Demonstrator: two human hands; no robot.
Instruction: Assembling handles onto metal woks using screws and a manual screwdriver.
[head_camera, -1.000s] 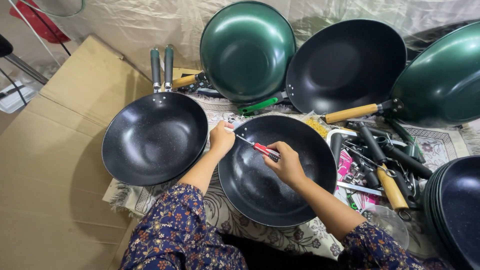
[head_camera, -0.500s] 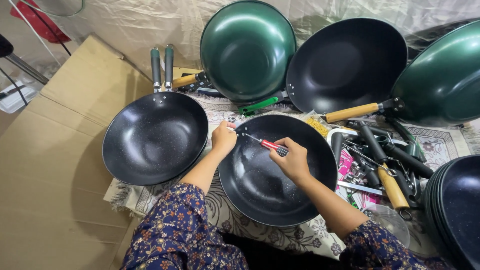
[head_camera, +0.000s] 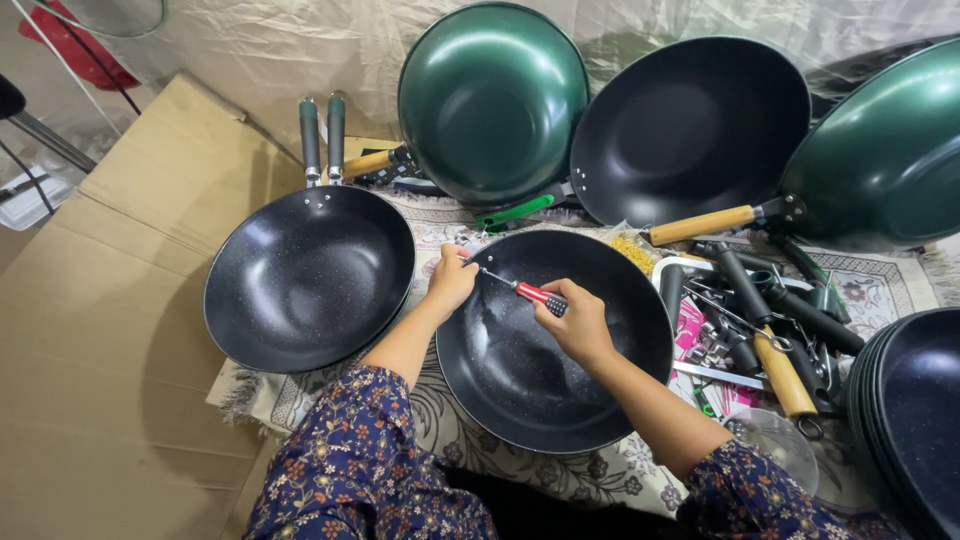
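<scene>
A single head-worn camera looks steeply down from above the person's own forearms, at close range. It faces forward over a black wok (head_camera: 555, 345) centred low in frame, toward a plastic-draped backdrop (head_camera: 300, 40) along the top edge. No second view is available for overlap.

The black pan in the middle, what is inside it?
Inside the black pan are the right hand holding a red-handled screwdriver, and part of the left hand at the rim. The spot under the screwdriver tip is covered by the left hand.
</scene>
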